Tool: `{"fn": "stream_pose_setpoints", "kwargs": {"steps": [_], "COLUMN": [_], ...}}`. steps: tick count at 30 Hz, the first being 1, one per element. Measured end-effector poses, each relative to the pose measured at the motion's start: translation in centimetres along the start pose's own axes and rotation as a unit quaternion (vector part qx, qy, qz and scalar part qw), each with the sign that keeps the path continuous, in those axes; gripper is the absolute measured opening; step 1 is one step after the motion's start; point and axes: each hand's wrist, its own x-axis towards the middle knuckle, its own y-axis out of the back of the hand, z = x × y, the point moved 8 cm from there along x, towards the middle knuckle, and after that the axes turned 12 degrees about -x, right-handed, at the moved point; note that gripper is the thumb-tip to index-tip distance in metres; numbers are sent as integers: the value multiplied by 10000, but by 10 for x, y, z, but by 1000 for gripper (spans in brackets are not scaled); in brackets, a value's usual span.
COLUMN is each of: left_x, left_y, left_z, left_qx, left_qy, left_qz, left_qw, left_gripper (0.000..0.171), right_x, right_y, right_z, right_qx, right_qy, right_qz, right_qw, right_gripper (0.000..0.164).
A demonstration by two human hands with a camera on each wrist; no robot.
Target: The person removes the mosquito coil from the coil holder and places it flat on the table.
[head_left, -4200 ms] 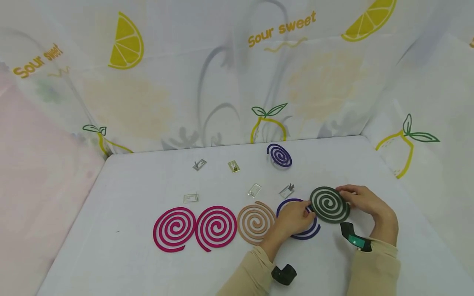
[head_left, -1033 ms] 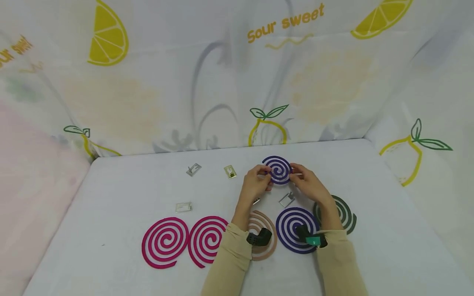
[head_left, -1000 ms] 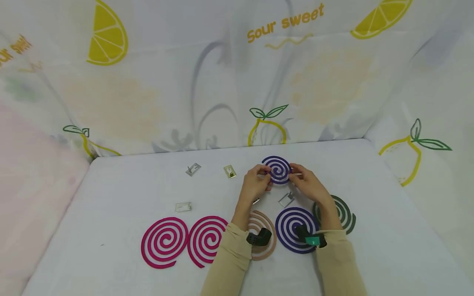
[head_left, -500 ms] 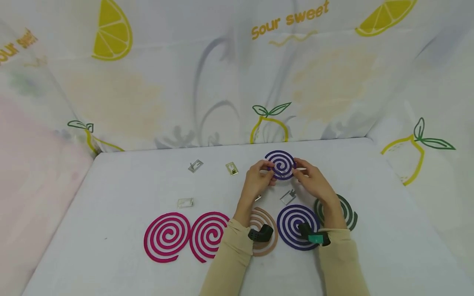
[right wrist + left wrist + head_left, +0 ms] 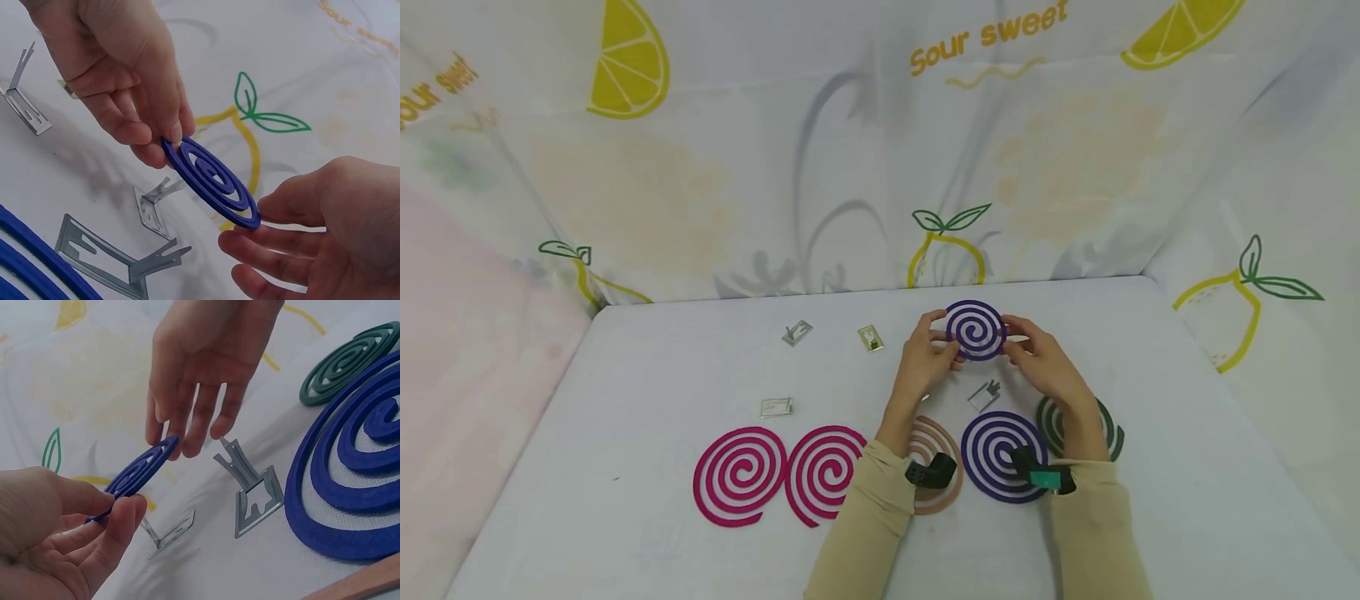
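Note:
A dark blue mosquito coil point(image 5: 976, 332) is held up near the back of the table between both hands. My left hand point(image 5: 921, 360) pinches its left edge with the thumb on top, plain in the left wrist view. On the opposite edge, my right hand point(image 5: 1049, 368) holds the coil between thumb and fingers, as the right wrist view shows. Below it on the table a small metal coil stand point(image 5: 152, 209) stands with its prongs raised, apart from the coil. Another metal stand point(image 5: 983, 396) lies nearer, in front of the hands.
Along the front lie two pink coils point(image 5: 745, 469), a tan coil point(image 5: 940, 500) partly under the left forearm, a second blue coil point(image 5: 1000, 492) and a green coil point(image 5: 1108, 425) behind the right wrist. More stands point(image 5: 797, 332) are scattered left. A printed cloth backs the table.
Both hands left the front row, where they held the green coil, and took the tilted back blue coil. Over the last second they turned it slightly and moved it a little away.

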Motion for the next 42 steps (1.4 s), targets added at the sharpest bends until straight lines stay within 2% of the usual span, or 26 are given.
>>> {"fn": "stream_pose_setpoints", "kwargs": {"steps": [6, 11, 16, 21, 29, 36, 42], "left_x": [0, -1, -4, -4, -5, -6, -7], "left_y": [-2, -7, -6, -8, -8, -12, -19], "left_z": [1, 4, 7, 8, 9, 12, 14], "left_qx": [142, 130, 280, 315, 717, 952, 1003], "left_qy": [20, -57, -116, -144, -300, -473, -619], "left_qz": [-33, -173, -133, -110, -115, -252, -384], "left_qw": [9999, 9997, 9995, 9993, 9969, 9940, 9923], "left_gripper": [61, 60, 58, 57, 51, 44, 40], "right_x": [-1, 0, 1, 0, -4, -9, -13], "right_y": [7, 11, 11, 13, 19, 27, 34], "right_z": [2, 5, 6, 8, 11, 15, 21], "right_qx": [57, 370, 613, 536, 463, 400, 54], "right_qy": [32, 76, 19, -121, -179, -162, -207], "right_qz": [102, 241, 264, 308, 397, 571, 730], "right_qw": [9999, 9990, 9978, 9980, 9980, 9974, 9971], "right_gripper": [44, 41, 38, 38, 38, 38, 38]}}
